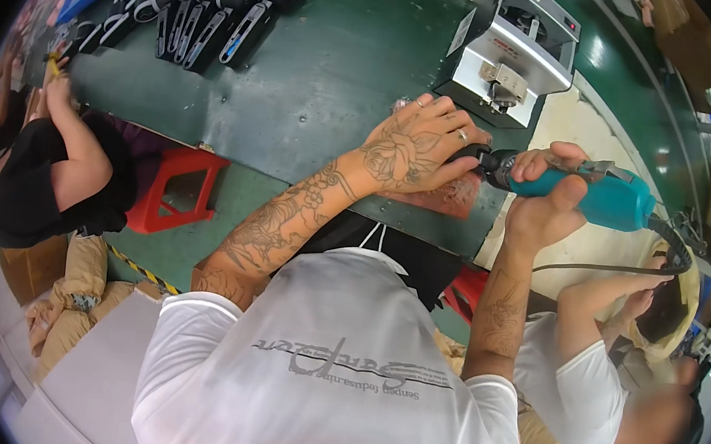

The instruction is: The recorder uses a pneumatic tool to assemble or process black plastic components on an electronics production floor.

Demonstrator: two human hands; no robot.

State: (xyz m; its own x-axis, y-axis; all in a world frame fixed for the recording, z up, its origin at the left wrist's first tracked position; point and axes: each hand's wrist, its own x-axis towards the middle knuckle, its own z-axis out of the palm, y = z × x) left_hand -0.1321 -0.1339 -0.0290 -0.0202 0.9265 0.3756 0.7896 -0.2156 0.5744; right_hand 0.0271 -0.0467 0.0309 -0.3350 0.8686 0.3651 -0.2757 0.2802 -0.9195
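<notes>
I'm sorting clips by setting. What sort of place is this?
Most likely a factory assembly line or workshop. A long green workbench carries rows of black parts and a small grey bench machine; the right hand holds a teal power tool, and other workers sit close by.

One teal electric screwdriver, two hands on it, one grey benchtop machine at the bench's far edge, two red plastic stools, two co-workers.
</notes>
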